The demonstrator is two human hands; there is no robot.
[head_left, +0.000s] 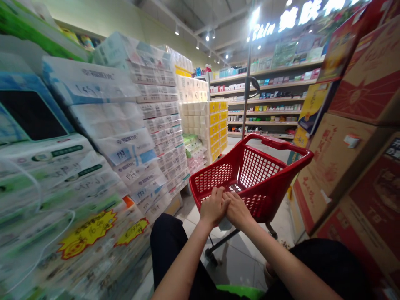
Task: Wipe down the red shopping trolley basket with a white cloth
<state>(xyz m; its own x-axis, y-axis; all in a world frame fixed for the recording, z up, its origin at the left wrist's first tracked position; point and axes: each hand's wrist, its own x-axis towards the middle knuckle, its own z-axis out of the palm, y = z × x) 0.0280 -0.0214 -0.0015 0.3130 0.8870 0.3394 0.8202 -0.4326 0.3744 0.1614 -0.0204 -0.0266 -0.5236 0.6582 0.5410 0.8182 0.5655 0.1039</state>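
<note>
A red plastic shopping cart (265, 166) stands in the aisle just ahead of me, tilted a little, and its basket looks empty. My left hand (214, 206) and my right hand (237, 210) sit side by side, touching each other, with fingers curled over the cart's near rim. Both forearms reach forward from the bottom of the view. My dark trousers (170, 246) show below them.
Stacked packs of tissue and paper rolls (125, 137) wall the left side, close by. Red and brown cartons (350, 158) are piled along the right. Shelves of goods (265, 100) cross the far end. A narrow strip of tiled floor (240, 258) runs between.
</note>
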